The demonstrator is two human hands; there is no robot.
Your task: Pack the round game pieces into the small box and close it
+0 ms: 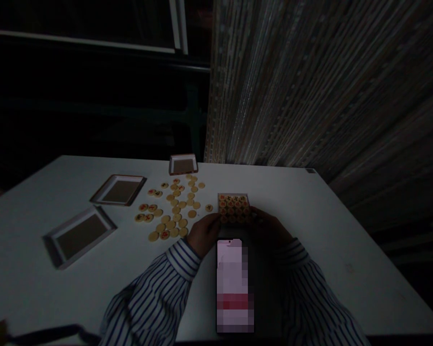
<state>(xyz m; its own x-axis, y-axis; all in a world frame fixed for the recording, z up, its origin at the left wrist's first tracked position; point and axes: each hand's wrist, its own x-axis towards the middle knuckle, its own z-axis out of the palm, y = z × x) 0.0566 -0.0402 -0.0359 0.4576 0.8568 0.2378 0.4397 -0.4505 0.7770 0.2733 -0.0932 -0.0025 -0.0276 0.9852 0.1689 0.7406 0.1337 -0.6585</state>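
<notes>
A small box (234, 195) filled with rows of round Chinese chess pieces (234, 204) sits on the white table in front of me. My left hand (204, 234) has its fingers closed on the box's near left corner. At the near right corner, my right hand (272, 228) also grips the box, though its fingers are dim in shadow. Left of the box lie many loose wooden chess pieces (176, 210), some showing red or dark characters, others blank side up. One single piece (209, 208) lies just beside the box.
On the white table (332, 240) stand an open tray (110, 222) at left, a brown-rimmed tray (94, 198) behind it, and a smaller tray (183, 171) at the back edge. A lit phone (233, 283) lies between my forearms. Striped curtains (274, 96) hang behind the table.
</notes>
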